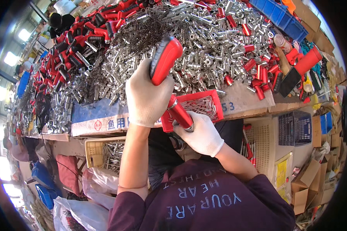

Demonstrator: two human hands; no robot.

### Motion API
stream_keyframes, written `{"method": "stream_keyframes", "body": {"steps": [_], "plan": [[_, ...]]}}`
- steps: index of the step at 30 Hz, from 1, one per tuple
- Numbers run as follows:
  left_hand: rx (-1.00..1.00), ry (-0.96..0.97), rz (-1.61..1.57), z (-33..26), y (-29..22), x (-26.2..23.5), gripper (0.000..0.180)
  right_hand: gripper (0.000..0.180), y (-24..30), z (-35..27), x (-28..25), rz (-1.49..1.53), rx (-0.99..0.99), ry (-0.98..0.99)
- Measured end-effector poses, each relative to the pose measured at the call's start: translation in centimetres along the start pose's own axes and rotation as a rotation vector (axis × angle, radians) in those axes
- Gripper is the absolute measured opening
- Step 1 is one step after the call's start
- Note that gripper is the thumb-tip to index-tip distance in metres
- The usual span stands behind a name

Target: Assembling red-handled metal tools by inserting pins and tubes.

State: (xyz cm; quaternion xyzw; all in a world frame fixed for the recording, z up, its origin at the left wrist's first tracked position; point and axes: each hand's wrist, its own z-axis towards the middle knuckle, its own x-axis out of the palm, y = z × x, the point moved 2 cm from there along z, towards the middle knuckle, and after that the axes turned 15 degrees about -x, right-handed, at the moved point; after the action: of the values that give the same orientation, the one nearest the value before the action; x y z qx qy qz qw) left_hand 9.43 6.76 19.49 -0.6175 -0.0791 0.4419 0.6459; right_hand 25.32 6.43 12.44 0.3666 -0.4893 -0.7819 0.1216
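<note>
In front of my body I hold a red tool with a black-ridged handle (160, 63) and a red metal tube (181, 113), though its exact kind does not show. My left hand (147, 94), in a white knit glove, wraps round the body of the tool below the handle, which sticks up toward the pile. Lower and to the right, my gloved right hand (202, 133) grips the tube's near end. Beneath the tool, a red tray (220, 111) of small metal pins sits at the bench edge, partly covered by the tube and hands.
A heap of silver metal fittings (204, 50) and dark springs (142, 30) fills the bench. Red-and-black handles (61, 57) pile up at left. A blue bin (281, 17), a red cylinder (308, 59) and a phone (290, 81) are at right. Yellowish crates (89, 152) stand below.
</note>
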Motion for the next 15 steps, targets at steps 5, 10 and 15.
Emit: {"method": "stream_keyframes", "body": {"steps": [5, 10, 15], "plan": [[-0.067, 0.052, 0.332, 0.3, -0.5, 0.1, 0.024, 0.024, -0.8, -0.5, 0.9, -0.034, 0.004, -0.001], [-0.060, -0.036, 0.278, 0.2, -0.3, 0.2, 0.022, 0.023, -0.6, 0.2, -0.1, 0.209, 0.051, 0.109], [0.002, 0.161, -0.076, 0.4, -0.2, 0.0, 0.021, 0.022, 0.1, -0.2, -0.9, 0.613, 0.263, 0.251]]}}
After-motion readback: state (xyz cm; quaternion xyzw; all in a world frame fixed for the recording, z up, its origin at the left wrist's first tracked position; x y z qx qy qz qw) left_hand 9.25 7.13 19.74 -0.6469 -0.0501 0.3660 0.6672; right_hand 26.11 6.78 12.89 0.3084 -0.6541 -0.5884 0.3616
